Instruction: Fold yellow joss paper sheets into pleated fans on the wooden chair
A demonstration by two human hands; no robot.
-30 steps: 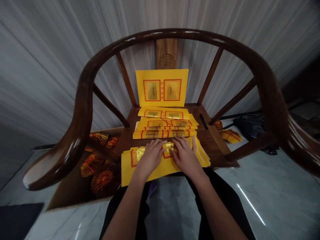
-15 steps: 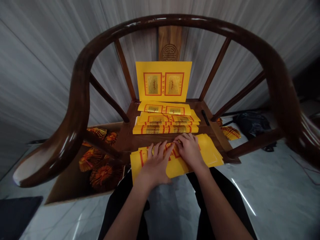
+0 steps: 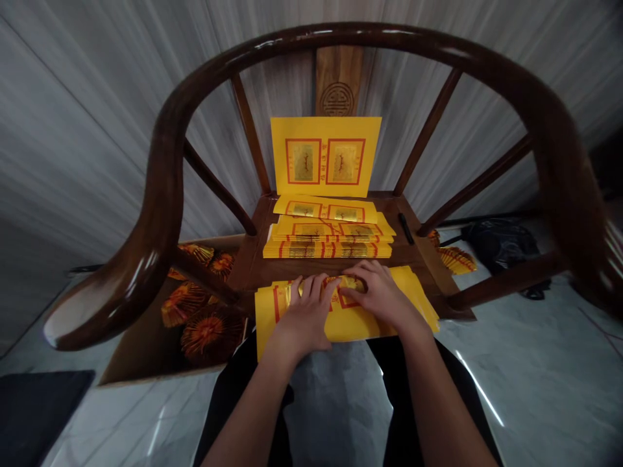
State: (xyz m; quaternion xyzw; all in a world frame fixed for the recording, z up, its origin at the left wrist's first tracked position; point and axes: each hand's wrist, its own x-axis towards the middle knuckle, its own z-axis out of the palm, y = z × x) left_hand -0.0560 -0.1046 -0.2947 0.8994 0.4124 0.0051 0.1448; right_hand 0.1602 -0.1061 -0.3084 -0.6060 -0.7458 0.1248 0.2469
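Note:
Yellow joss paper sheets (image 3: 360, 329) with red frames and gold patches lie at the front of the wooden chair seat (image 3: 304, 266), over its near edge. My left hand (image 3: 302, 319) rests on their left part, palm down with the fingers spread. Towards the middle, my right hand (image 3: 380, 293) has its thumb and fingers bent around part of the top sheet; the fingertips partly hide the print. Just beyond both hands is a stack of folded joss paper (image 3: 327, 250). An unfolded sheet (image 3: 326, 125) stands upright at the back.
A curved dark armrest (image 3: 163, 152) rings the seat. At the seat's right lies a black pen (image 3: 405, 228). On the floor to the left, a cardboard box (image 3: 141, 353) holds several folded paper rosettes (image 3: 203, 334). Farther right are a paper fan (image 3: 457, 261) and a black bag (image 3: 503, 246).
My right hand's thumb and fingers have parted slightly over the top sheet, and its wrist sits a little farther right. My left hand stays about where it was. The view has shifted slightly.

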